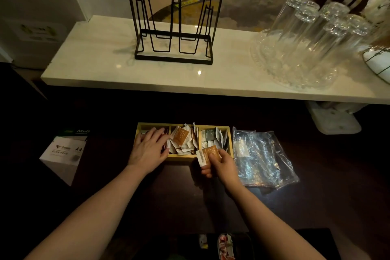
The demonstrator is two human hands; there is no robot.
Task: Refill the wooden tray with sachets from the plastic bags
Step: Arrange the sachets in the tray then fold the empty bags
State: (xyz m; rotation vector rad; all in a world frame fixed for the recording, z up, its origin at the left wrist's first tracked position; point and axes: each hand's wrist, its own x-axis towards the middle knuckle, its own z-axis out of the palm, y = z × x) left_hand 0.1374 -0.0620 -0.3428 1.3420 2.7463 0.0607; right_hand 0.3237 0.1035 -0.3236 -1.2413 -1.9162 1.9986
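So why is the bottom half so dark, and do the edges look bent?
In the head view the white marble shelf is lit with small glare spots, while the dark lower counter with the three-compartment wooden tray sits in shadow; the wide-angle lens bows the shelf edge and tilts the upturned clear glasses.
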